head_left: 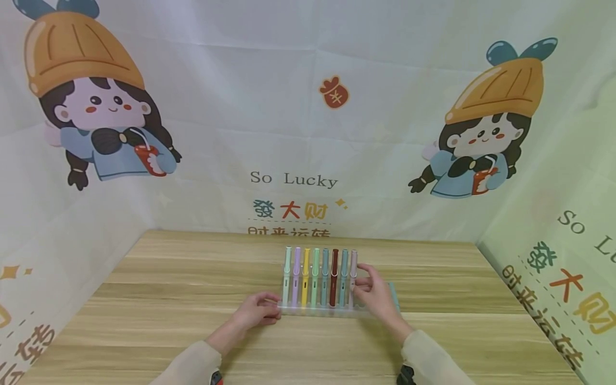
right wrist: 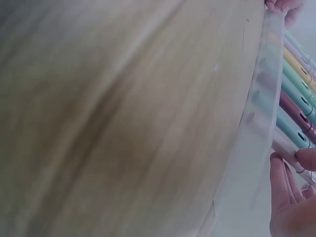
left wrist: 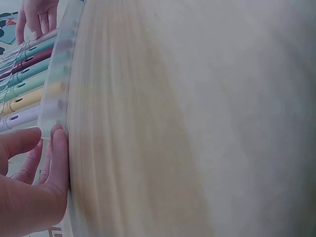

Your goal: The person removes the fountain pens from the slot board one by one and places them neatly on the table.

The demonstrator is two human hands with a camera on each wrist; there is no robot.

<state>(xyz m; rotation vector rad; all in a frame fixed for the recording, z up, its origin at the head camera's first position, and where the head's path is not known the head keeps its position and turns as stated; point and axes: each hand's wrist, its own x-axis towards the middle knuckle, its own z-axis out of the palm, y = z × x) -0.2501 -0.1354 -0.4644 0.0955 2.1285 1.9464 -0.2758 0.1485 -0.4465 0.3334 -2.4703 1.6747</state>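
A clear pen stand (head_left: pixel 308 310) holds a row of several capped pens, leaning back side by side. Among them are a yellow pen (head_left: pixel 305 278), a dark red pen (head_left: pixel 334 278) and a lilac pen (left wrist: pixel 22 118). My left hand (head_left: pixel 260 310) pinches the stand's left front corner between thumb and fingers. At the row's right end, my right hand (head_left: pixel 377 294) pinches the barrel of a pale pink pen (head_left: pixel 353 262); its lower end lies behind the stand's frosted front strip (right wrist: pixel 269 74). My right hand partly covers the stand's right end.
A teal piece (head_left: pixel 394 295), mostly hidden, shows just right of my right hand. Everything rests on a wood-grain table (head_left: pixel 192 278). Printed cloth (head_left: pixel 216 107) hangs behind the table and along its sides.
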